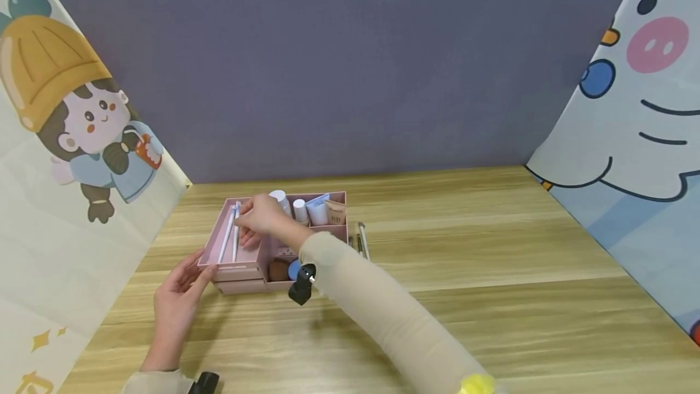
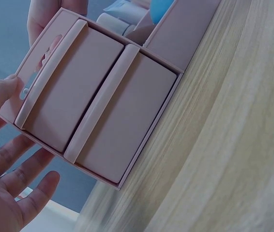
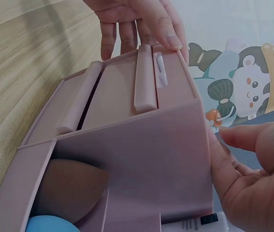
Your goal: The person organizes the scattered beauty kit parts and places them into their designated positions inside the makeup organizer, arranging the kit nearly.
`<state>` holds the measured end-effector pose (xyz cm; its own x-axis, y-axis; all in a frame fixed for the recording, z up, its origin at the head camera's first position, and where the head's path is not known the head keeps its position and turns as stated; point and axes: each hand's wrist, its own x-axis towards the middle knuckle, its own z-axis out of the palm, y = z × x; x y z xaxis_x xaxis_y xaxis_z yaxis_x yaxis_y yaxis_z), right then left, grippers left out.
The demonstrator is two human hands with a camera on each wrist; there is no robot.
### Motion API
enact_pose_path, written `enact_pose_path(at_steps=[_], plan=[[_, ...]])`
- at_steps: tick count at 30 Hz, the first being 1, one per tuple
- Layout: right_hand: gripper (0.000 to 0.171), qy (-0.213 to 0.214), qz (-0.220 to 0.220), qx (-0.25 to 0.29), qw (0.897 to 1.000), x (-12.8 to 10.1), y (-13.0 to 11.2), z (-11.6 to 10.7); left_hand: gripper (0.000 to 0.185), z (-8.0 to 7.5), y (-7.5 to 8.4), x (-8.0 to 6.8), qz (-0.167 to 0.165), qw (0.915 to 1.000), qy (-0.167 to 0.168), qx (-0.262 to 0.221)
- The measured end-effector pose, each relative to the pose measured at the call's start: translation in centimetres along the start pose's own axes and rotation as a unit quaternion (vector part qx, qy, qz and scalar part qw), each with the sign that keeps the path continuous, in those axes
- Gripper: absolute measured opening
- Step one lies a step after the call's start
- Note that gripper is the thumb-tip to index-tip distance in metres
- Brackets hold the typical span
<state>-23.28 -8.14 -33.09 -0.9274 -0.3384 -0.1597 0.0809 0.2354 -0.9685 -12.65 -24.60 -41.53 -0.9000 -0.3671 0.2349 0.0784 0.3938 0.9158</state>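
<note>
A: What sits on the pale wooden bench [image 1: 465,248]?

B: A pink plastic organiser box [image 1: 240,272] with two shallow front drawers, near the left end of the bench, just before the grey back wall. Its left top tray holds two thin white sticks [image 1: 228,237] lying lengthwise.

A: And the right hand [image 1: 261,216]?

B: It reaches over the box from the right in a beige sleeve. Its fingers pinch the far ends of those white sticks over the tray. The wrist view shows the thumb and fingers curled close beside the box's wall.

A: The left hand [image 1: 176,297]?

B: Fingers straight and relaxed, spread at the box's front left corner. The fingertips [image 2: 1,92] touch the edge by the upper drawer; it grips nothing.

A: What else is in the box?

B: At the back, a row of small white bottles [image 1: 299,210], a white tube with a blue end [image 1: 317,209] and a tan sachet [image 1: 336,213]. In the front right compartment, a brown teardrop sponge [image 3: 71,188] with a round blue puff [image 3: 54,224] just beside it.

A: Anything in the way?

B: The right forearm crosses the box's middle and hides part of the compartments. A black wrist camera [image 1: 302,283] hangs in front of the box's right corner.

A: And around the box?

B: Two slim silvery sticks [image 1: 362,242] lie on the bench just right of the box. Cartoon-printed cloths [image 1: 71,114] hang on both sides.
</note>
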Motion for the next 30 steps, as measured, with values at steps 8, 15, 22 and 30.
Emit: enact_pose_path(at_steps=[8, 15, 22, 30], plan=[[0.009, -0.016, -0.003, 0.023, 1.0, -0.1, 0.2, -0.2, 0.042, 0.1, -0.2, 0.2, -0.009, 1.0, 0.0, -0.003], [0.017, -0.039, -0.026, 0.057, 0.997, -0.4, 0.4, -0.7, 0.04, 0.2, -0.2, 0.2, -0.005, 0.9999, 0.003, -0.014], [0.031, -0.055, -0.052, 0.05, 0.996, -1.7, 0.2, -1.3, 0.039, 0.1, -0.2, 0.0, 0.002, 0.9998, 0.008, -0.02], [0.026, -0.086, -0.078, 0.054, 0.992, -3.5, -0.2, -2.5, 0.04, 0.2, 0.0, 0.0, 0.002, 0.9997, 0.006, -0.025]])
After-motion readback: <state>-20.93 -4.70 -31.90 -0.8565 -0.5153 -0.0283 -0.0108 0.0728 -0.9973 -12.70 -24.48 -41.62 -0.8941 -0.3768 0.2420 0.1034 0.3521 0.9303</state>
